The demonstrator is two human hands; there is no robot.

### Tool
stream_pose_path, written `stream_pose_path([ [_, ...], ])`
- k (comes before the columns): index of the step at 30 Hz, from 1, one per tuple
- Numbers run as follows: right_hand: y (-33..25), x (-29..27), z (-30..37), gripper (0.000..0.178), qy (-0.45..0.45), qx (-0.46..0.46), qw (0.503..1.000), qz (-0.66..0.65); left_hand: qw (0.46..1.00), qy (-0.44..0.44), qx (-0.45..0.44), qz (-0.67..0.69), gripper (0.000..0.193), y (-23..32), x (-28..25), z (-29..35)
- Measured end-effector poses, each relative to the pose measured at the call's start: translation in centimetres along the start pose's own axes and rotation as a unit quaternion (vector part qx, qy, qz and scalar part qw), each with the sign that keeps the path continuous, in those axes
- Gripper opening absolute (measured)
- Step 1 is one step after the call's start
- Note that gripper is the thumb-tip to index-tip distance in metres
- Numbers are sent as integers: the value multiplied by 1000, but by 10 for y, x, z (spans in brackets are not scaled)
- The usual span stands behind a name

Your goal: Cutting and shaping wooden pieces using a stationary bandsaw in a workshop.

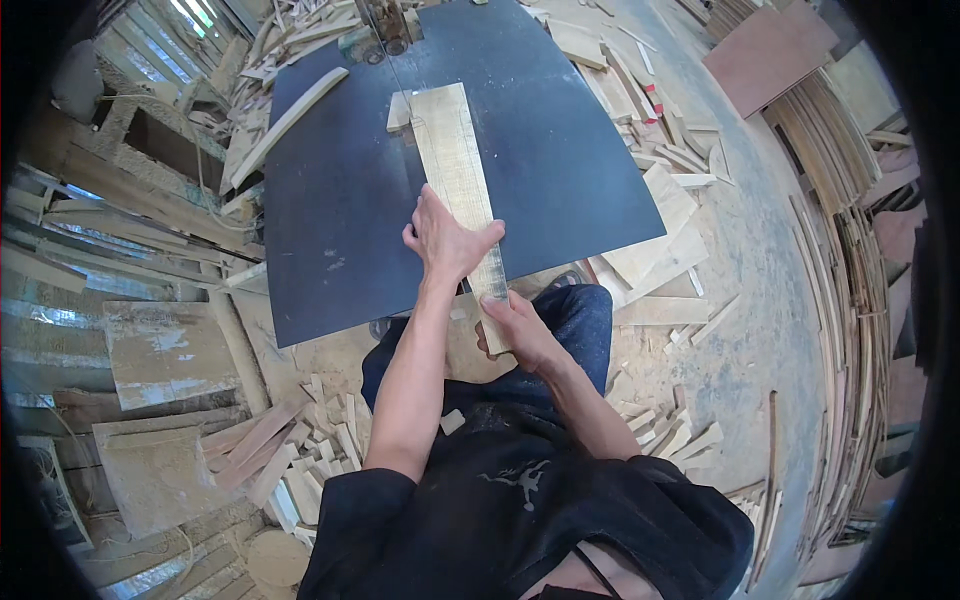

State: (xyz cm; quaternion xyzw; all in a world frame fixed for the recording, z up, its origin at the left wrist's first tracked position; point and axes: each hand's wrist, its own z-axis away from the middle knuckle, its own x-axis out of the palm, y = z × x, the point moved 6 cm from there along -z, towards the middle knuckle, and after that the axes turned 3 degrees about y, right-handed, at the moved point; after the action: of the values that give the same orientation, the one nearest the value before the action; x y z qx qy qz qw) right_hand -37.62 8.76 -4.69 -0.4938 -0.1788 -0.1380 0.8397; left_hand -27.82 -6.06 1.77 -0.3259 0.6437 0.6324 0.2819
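Observation:
A long pale wooden board [447, 145] lies on a dark saw table [340, 180] and reaches past its near edge toward my lap. My left hand [450, 238] spans the board near its middle, thumb at the right edge and fingers along the left. Below it, my right hand [518, 332] grips the board's near end, thumb on top and the other fingers partly hidden underneath. At the far end, a thin upright saw blade [400, 78] meets the board's left side. A small wood piece [399, 112] sits against that side.
A curved wood strip [290, 128] rests over the table's left edge. Offcuts [675, 430] are heaped on the floor to both sides. Stacked boards [825, 140] stand at the right, and sheets of wood [170, 350] lean at the left. Saw guide parts [385, 30] are above the table's far edge.

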Motion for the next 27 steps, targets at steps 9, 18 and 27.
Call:
stream_pose_path([
  [9, 3, 1, 2, 30, 0, -11, 1000, 10, 999, 27, 22, 7, 105, 5, -5, 5],
  [18, 50, -7, 63, 41, 8, -8, 998, 58, 998, 10, 50, 31, 114, -8, -5, 73],
  [27, 59, -1, 113, 46, -58, 12, 990, 126, 998, 3, 7, 62, 134, -32, -25, 140],
])
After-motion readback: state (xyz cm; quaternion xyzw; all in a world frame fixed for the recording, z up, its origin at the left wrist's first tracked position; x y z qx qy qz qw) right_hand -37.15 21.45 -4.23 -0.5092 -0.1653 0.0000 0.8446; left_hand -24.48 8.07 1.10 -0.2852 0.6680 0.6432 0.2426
